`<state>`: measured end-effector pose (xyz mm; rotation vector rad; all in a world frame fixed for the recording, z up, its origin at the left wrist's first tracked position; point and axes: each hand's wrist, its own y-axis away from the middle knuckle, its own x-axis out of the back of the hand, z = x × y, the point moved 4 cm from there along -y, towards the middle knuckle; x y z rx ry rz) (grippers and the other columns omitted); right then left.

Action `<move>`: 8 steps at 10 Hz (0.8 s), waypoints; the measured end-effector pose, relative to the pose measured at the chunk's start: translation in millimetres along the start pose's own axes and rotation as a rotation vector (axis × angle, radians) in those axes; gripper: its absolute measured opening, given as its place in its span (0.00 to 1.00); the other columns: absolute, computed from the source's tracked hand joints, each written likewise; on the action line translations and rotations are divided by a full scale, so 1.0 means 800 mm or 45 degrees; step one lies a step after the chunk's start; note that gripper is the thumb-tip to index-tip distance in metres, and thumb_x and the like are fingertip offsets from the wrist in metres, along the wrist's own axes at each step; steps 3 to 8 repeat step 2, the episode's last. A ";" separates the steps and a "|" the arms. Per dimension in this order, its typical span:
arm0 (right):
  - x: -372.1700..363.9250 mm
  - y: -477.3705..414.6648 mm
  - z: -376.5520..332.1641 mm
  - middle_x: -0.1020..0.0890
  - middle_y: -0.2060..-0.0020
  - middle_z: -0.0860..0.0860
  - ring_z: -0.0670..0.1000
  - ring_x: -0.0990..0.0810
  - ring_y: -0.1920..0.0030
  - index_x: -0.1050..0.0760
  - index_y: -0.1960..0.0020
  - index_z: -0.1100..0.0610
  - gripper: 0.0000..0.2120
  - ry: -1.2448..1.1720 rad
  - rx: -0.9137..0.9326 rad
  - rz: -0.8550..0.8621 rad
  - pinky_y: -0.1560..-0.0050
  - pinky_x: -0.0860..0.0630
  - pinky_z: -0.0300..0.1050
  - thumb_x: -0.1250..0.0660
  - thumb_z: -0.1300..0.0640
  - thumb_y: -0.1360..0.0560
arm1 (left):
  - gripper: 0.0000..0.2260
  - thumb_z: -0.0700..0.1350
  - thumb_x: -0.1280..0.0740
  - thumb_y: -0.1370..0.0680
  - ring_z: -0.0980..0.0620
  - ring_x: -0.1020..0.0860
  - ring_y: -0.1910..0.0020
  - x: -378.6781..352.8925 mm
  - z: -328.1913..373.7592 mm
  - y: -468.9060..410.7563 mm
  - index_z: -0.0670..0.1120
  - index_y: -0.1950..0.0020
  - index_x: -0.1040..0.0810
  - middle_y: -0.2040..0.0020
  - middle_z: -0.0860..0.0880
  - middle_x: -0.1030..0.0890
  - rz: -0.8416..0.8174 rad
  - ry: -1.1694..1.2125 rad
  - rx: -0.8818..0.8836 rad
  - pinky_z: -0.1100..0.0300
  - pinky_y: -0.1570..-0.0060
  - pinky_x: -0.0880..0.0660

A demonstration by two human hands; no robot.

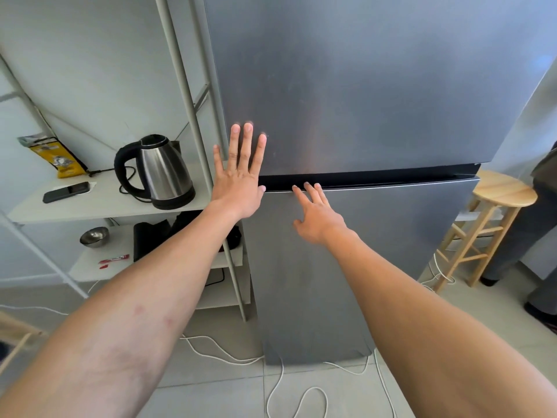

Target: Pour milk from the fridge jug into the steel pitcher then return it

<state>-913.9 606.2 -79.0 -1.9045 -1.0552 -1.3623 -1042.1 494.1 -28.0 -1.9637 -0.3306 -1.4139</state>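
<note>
A grey two-door fridge (376,101) fills the middle of the view, both doors closed. My left hand (239,173) lies flat with spread fingers on the lower left corner of the upper door. My right hand (316,217) rests on the lower door (376,251), its fingertips at the dark gap between the two doors. Neither hand holds anything. No milk jug or steel pitcher is in sight.
Left of the fridge stands a white shelf rack (99,203) with a steel kettle (159,170), a phone (66,192) and a yellow bag (57,158); a steel bowl (94,236) sits one shelf lower. A wooden stool (494,206) stands at the right. White cables (301,393) trail over the floor.
</note>
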 end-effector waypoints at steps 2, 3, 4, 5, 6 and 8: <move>-0.001 0.018 0.005 0.57 0.21 0.45 0.46 0.57 0.22 0.44 0.23 0.51 0.25 -0.138 0.059 0.052 0.44 0.25 0.51 0.44 0.54 0.19 | 0.37 0.52 0.38 0.19 0.40 0.64 0.20 0.008 0.014 0.038 0.47 0.18 0.56 0.20 0.42 0.66 0.007 0.100 -0.001 0.36 0.24 0.52; -0.001 0.018 0.005 0.57 0.21 0.45 0.46 0.57 0.22 0.44 0.23 0.51 0.25 -0.138 0.059 0.052 0.44 0.25 0.51 0.44 0.54 0.19 | 0.37 0.52 0.38 0.19 0.40 0.64 0.20 0.008 0.014 0.038 0.47 0.18 0.56 0.20 0.42 0.66 0.007 0.100 -0.001 0.36 0.24 0.52; -0.001 0.018 0.005 0.57 0.21 0.45 0.46 0.57 0.22 0.44 0.23 0.51 0.25 -0.138 0.059 0.052 0.44 0.25 0.51 0.44 0.54 0.19 | 0.37 0.52 0.38 0.19 0.40 0.64 0.20 0.008 0.014 0.038 0.47 0.18 0.56 0.20 0.42 0.66 0.007 0.100 -0.001 0.36 0.24 0.52; -0.001 0.018 0.005 0.57 0.21 0.45 0.46 0.57 0.22 0.44 0.23 0.51 0.25 -0.138 0.059 0.052 0.44 0.25 0.51 0.44 0.54 0.19 | 0.37 0.52 0.38 0.19 0.40 0.64 0.20 0.008 0.014 0.038 0.47 0.18 0.56 0.20 0.42 0.66 0.007 0.100 -0.001 0.36 0.24 0.52; -0.001 0.018 0.005 0.57 0.21 0.45 0.46 0.57 0.22 0.44 0.23 0.51 0.25 -0.138 0.059 0.052 0.44 0.25 0.51 0.44 0.54 0.19 | 0.37 0.52 0.38 0.19 0.40 0.64 0.20 0.008 0.014 0.038 0.47 0.18 0.56 0.20 0.42 0.66 0.007 0.100 -0.001 0.36 0.24 0.52; -0.001 0.018 0.005 0.57 0.21 0.45 0.46 0.57 0.22 0.44 0.23 0.51 0.25 -0.138 0.059 0.052 0.44 0.25 0.51 0.44 0.54 0.19 | 0.37 0.52 0.38 0.19 0.40 0.64 0.20 0.008 0.014 0.038 0.47 0.18 0.56 0.20 0.42 0.66 0.007 0.100 -0.001 0.36 0.24 0.52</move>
